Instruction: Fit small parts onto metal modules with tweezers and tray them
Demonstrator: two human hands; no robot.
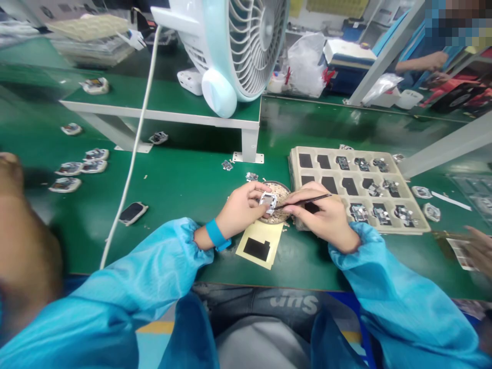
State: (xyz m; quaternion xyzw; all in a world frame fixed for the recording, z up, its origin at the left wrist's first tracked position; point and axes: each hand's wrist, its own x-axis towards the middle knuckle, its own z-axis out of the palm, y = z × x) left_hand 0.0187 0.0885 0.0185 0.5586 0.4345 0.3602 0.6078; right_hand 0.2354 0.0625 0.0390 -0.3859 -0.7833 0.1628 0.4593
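My left hand [243, 207] is closed on a small white device frame [269, 201], held at the middle of the bench. In my right hand [323, 212] is a pair of dark tweezers [307, 201], gripped like a pen, with the tip at the frame's lower right edge. Under both hands sits a round dish [282, 190] full of small pale bits. Just below the dish lies a yellow sheet [249, 256] bearing a black cut-out sticker [257, 249]. The frame is partly hidden by my left fingers.
A beige compartment tray [417, 225] with black pieces and circuit boards stands right of the dish. Several device housings [65, 184] lie at left, near a white cable [132, 154]. A fan [219, 61] stands on a raised shelf [246, 114]. Other people's hands [480, 251] show at both sides.
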